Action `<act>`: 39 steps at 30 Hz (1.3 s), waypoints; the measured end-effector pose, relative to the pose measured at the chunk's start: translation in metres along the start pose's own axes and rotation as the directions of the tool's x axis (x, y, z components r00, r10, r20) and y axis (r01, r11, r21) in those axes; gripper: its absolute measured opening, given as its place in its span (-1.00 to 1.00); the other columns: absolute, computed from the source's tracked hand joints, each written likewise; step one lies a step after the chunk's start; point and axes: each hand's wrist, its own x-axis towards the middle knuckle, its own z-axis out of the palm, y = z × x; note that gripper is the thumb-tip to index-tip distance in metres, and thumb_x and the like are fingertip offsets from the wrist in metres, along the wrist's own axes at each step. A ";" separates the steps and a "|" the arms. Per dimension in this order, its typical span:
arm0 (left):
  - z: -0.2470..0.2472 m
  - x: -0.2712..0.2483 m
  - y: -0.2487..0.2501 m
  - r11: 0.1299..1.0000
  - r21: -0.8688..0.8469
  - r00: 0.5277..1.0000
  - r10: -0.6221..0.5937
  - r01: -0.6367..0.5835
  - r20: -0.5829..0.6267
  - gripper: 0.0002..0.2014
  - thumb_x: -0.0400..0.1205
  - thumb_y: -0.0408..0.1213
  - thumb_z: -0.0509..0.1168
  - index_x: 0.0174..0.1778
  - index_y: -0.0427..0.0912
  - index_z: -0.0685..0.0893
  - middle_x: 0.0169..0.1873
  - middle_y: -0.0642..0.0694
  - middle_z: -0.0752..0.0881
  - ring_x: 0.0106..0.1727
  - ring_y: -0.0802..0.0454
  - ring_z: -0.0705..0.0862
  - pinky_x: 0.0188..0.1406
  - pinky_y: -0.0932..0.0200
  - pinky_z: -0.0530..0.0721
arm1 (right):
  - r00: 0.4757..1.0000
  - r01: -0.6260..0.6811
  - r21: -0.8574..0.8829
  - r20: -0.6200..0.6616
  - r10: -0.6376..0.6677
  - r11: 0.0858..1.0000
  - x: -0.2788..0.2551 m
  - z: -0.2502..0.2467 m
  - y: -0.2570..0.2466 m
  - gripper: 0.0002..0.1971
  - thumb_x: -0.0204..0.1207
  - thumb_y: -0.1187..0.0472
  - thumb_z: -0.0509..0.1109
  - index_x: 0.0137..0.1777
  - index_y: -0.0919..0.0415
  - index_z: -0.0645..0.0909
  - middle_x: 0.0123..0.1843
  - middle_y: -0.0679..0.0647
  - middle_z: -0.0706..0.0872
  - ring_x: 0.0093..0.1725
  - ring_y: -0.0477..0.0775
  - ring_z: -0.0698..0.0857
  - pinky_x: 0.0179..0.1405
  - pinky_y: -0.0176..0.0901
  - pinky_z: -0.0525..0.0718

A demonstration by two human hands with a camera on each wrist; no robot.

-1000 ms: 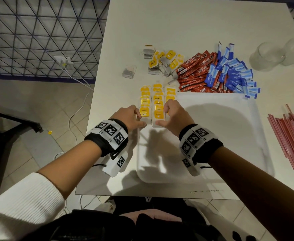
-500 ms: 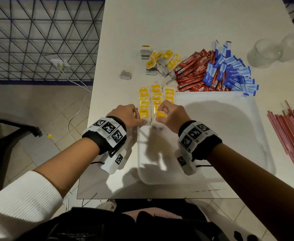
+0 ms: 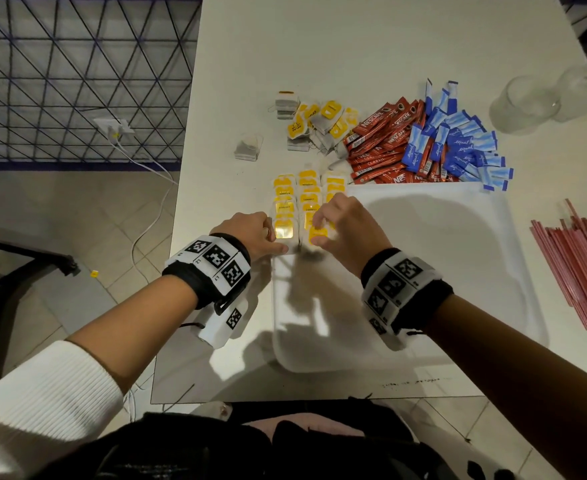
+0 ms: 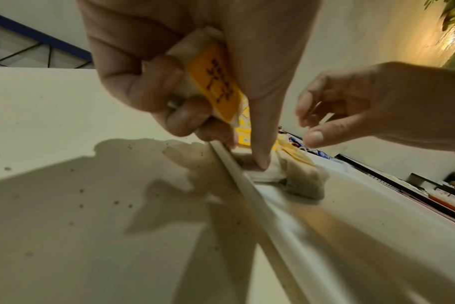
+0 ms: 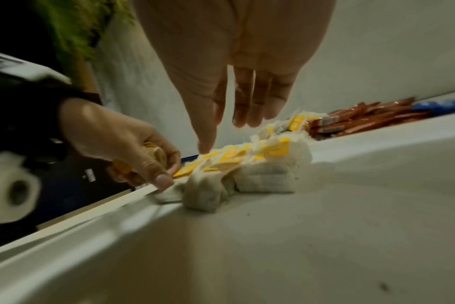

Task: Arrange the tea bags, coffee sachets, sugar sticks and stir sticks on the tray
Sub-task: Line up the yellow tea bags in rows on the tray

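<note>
Your left hand (image 3: pixel 250 232) sits at the far left corner of the white tray (image 3: pixel 458 271), fingers curled around a yellow-tagged tea bag (image 4: pixel 213 82), with the thumb pressed down on the nearest tea bag in the left row. Your right hand (image 3: pixel 347 226) hovers just beside it over the rows of tea bags (image 3: pixel 307 199); its fingers (image 5: pixel 244 102) hang loosely downward and grip nothing, the thumb tip close to a yellow tag. The rows lie in that far left corner of the tray. Beyond the tray's far edge lie loose tea bags (image 3: pixel 314 123), red coffee sachets (image 3: pixel 385 140) and blue sugar sticks (image 3: pixel 458 140). The red stir sticks (image 3: pixel 579 258) lie on the table (image 3: pixel 354 46) to the right of the tray.
</note>
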 end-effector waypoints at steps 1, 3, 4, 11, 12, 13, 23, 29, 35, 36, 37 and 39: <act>0.000 0.000 0.000 1.000 0.002 1.000 0.002 -0.002 -0.002 -0.70 0.46 0.09 0.42 -0.29 0.05 0.45 -0.09 -0.03 0.60 -0.01 -0.05 0.58 0.03 0.11 0.52 | 0.998 0.011 -0.046 0.069 -0.008 0.999 -0.004 -0.001 -0.003 -0.82 0.45 0.21 0.43 0.01 0.26 0.62 -0.02 0.13 0.54 0.09 0.14 0.51 -0.02 -0.22 0.36; 0.000 0.001 0.000 1.000 0.005 1.000 0.002 -0.002 -0.008 -0.71 0.45 0.10 0.42 -0.20 0.04 0.49 -0.03 -0.04 0.63 0.06 -0.08 0.61 0.08 0.10 0.54 | 0.973 0.003 -0.121 0.229 0.025 0.993 -0.011 0.000 -0.008 -0.82 0.53 0.14 0.35 0.02 0.24 0.59 -0.03 0.09 0.46 0.12 0.15 0.53 -0.05 -0.19 0.37; 0.000 0.001 0.000 1.000 0.009 1.000 0.001 -0.001 -0.009 -0.70 0.45 0.10 0.42 -0.17 0.03 0.50 -0.02 -0.03 0.62 0.09 -0.08 0.62 0.09 0.10 0.54 | 0.959 0.000 -0.160 0.279 0.046 0.987 -0.011 0.001 -0.010 -0.82 0.56 0.13 0.32 0.04 0.24 0.58 -0.01 0.10 0.46 0.13 0.16 0.55 -0.06 -0.15 0.41; -0.002 0.000 0.002 1.000 0.025 1.000 -0.014 0.014 -0.003 -0.70 0.45 0.09 0.42 -0.14 0.03 0.49 -0.12 0.02 0.54 -0.05 -0.01 0.52 0.03 0.15 0.49 | 0.970 -0.035 -0.082 0.238 0.054 0.996 0.000 0.011 -0.009 -0.81 0.58 0.23 0.28 0.09 0.33 0.59 0.14 0.22 0.51 0.06 0.25 0.58 -0.10 -0.12 0.42; -0.002 0.000 0.002 0.999 0.028 1.000 -0.016 0.016 -0.003 -0.70 0.45 0.09 0.42 -0.14 0.03 0.49 -0.12 0.02 0.54 -0.05 0.00 0.52 0.03 0.15 0.49 | 0.974 -0.024 -0.064 0.225 0.038 0.998 0.000 0.012 -0.009 -0.82 0.58 0.25 0.30 0.08 0.34 0.60 0.14 0.22 0.52 0.04 0.25 0.58 -0.12 -0.14 0.41; -0.002 0.000 0.002 0.999 0.031 1.000 -0.018 0.018 -0.002 -0.70 0.45 0.09 0.42 -0.15 0.03 0.49 -0.13 0.02 0.54 -0.05 -0.01 0.51 0.02 0.15 0.48 | 0.976 -0.012 -0.054 0.218 0.024 0.998 0.001 0.012 -0.009 -0.82 0.57 0.26 0.31 0.08 0.35 0.61 0.14 0.24 0.53 0.03 0.26 0.59 -0.12 -0.14 0.41; -0.002 -0.002 0.003 0.999 0.041 1.000 -0.009 0.008 0.013 -0.70 0.45 0.12 0.41 -0.27 0.06 0.46 -0.14 0.00 0.57 -0.05 -0.03 0.55 -0.03 0.15 0.49 | 0.979 0.077 -0.093 0.194 -0.058 0.993 -0.005 0.013 -0.010 -0.78 0.59 0.31 0.25 0.11 0.36 0.68 0.17 0.25 0.54 0.13 0.24 0.56 0.02 -0.02 0.57; -0.008 -0.009 0.008 1.000 -0.007 0.998 0.027 -0.028 -0.061 -0.68 0.52 0.23 0.26 -0.30 0.06 0.47 -0.18 -0.03 0.60 -0.05 -0.06 0.57 -0.08 0.16 0.46 | 0.990 0.062 0.011 0.124 -0.063 0.998 -0.009 0.013 -0.004 -0.78 0.57 0.31 0.29 0.12 0.36 0.69 0.15 0.25 0.56 0.06 0.17 0.58 -0.11 -0.31 0.33; -0.016 -0.021 0.035 0.776 -0.628 0.966 0.111 0.064 0.235 -0.40 0.63 0.30 -0.24 -0.10 -0.08 0.55 -0.39 -0.06 0.66 -0.48 0.02 0.58 -0.51 0.25 0.43 | 0.997 -0.067 0.457 -0.007 0.079 0.887 -0.008 -0.004 -0.008 -0.80 0.35 0.25 0.56 -0.02 0.23 0.74 -0.26 -0.08 0.59 -0.41 -0.26 0.54 -0.19 -0.49 0.49; -0.017 -0.021 0.037 0.685 -0.720 0.950 0.136 0.114 0.280 -0.37 0.62 0.31 -0.27 -0.07 -0.08 0.54 -0.41 -0.09 0.70 -0.51 0.00 0.61 -0.51 0.24 0.46 | 0.990 -0.137 0.535 0.056 0.127 0.833 -0.008 -0.008 -0.010 -0.79 0.33 0.20 0.58 -0.03 0.16 0.73 -0.27 -0.14 0.58 -0.40 -0.29 0.56 -0.18 -0.50 0.51; -0.018 -0.022 0.039 0.615 -0.774 0.935 0.167 0.148 0.312 -0.36 0.61 0.32 -0.29 -0.03 -0.09 0.53 -0.43 -0.12 0.73 -0.52 -0.04 0.63 -0.51 0.22 0.48 | 0.982 -0.186 0.591 0.099 0.158 0.785 -0.007 -0.012 -0.012 -0.80 0.31 0.17 0.59 -0.09 0.09 0.69 -0.27 -0.15 0.58 -0.39 -0.29 0.56 -0.17 -0.49 0.52; -0.019 -0.023 0.044 0.533 -0.825 0.903 0.238 0.185 0.357 -0.31 0.60 0.33 -0.32 0.08 -0.12 0.51 -0.41 -0.22 0.76 -0.52 -0.12 0.66 -0.55 0.24 0.50 | 0.974 -0.227 0.635 0.137 0.182 0.739 -0.007 -0.019 -0.014 -0.81 0.29 0.13 0.60 -0.22 0.00 0.61 -0.32 -0.15 0.59 -0.38 -0.22 0.56 -0.18 -0.44 0.54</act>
